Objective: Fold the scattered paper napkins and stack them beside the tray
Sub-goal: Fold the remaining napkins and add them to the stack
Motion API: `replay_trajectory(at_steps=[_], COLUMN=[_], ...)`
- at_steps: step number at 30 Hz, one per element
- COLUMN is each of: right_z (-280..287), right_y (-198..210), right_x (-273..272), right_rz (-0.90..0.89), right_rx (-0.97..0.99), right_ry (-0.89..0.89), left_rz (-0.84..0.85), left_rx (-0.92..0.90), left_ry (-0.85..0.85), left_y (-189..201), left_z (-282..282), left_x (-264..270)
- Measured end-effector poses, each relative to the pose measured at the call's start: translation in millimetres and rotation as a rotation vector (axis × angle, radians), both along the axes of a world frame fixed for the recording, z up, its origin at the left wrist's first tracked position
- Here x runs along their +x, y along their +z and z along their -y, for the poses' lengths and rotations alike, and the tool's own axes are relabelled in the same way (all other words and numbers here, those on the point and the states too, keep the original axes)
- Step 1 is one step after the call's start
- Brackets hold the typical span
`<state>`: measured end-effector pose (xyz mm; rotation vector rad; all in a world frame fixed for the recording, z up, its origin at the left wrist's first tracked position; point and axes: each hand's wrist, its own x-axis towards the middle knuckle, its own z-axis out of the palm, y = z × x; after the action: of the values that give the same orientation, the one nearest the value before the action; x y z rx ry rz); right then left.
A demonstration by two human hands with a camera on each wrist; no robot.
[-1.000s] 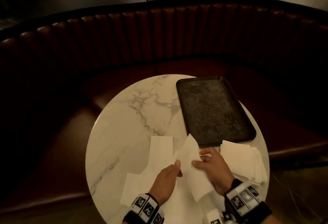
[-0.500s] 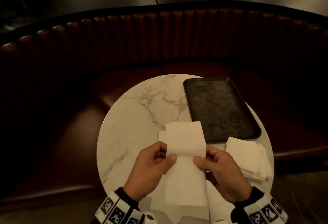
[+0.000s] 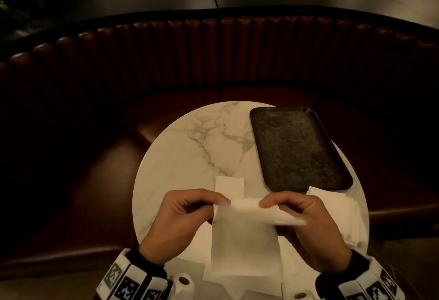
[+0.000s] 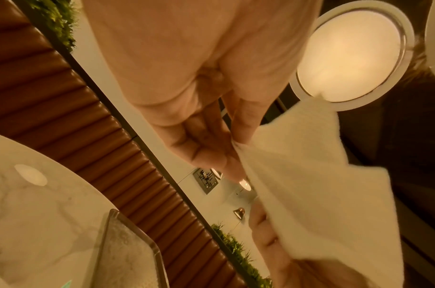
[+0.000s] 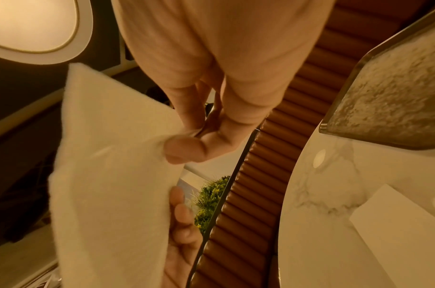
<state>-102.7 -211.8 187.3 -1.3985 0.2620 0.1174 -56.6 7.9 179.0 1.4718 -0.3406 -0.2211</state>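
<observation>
Held above the near edge of the round marble table (image 3: 180, 157): one white napkin (image 3: 244, 240), lifted in the air, upper edge bent over toward the person. Pinched at the top left corner by the left hand (image 3: 183, 223), thumb against curled fingers (image 4: 211, 155). Gripped at the top right by the right hand (image 3: 311, 230), thumb and forefinger closed on the folded strip, as seen in the right wrist view (image 5: 184, 150). Lower part of the napkin hanging free, bottom edge hard to separate from the white sheets below.

Under the hands, more loose napkins (image 3: 229, 185) flat on the table, mostly covered; number not possible to tell. Stack of folded napkins (image 3: 342, 207) at the right, just beside the near short end of the dark tray (image 3: 297, 150), partly behind the right hand and blurred at its outer edge.

Behind the table, a curved brown padded bench (image 3: 213, 57), very dark. Both wrists cut off by the lower border, only patterned bands visible.
</observation>
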Motion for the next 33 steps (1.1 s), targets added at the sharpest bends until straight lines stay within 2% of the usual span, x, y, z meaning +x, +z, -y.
replay_trajectory(at_steps=[9,13,18,22,27,31,33], right_z=[7,12,22,28,45,52,51], right_y=[7,4,10,4,-3,-2,1], right_x=[-1,-3,-6,-3,-4,-5,-3], right_rz=[0.035,0.047,0.087,0.239,0.311,0.253,0.203], right_rx=[0.072,0.082,0.077,-0.038,-0.171,-0.179,-0.272], right_ry=[0.032,0.027,0.061,0.039,0.060,0.062,0.024], left_rz=[-0.128,-0.154,-0.292,-0.179,-0.142,-0.086,-0.040], left_rx=[-0.069,-0.043,-0.155,0.065,0.118,0.170,0.203], left_ry=[0.017,0.008,-0.058,-0.098,-0.017,-0.030,-0.046], left_y=[10,7,18,11,2,1,3], left_z=[12,16,28,47,62,72,78], left_x=[1,-2,-4,-2,-1,-5,-8])
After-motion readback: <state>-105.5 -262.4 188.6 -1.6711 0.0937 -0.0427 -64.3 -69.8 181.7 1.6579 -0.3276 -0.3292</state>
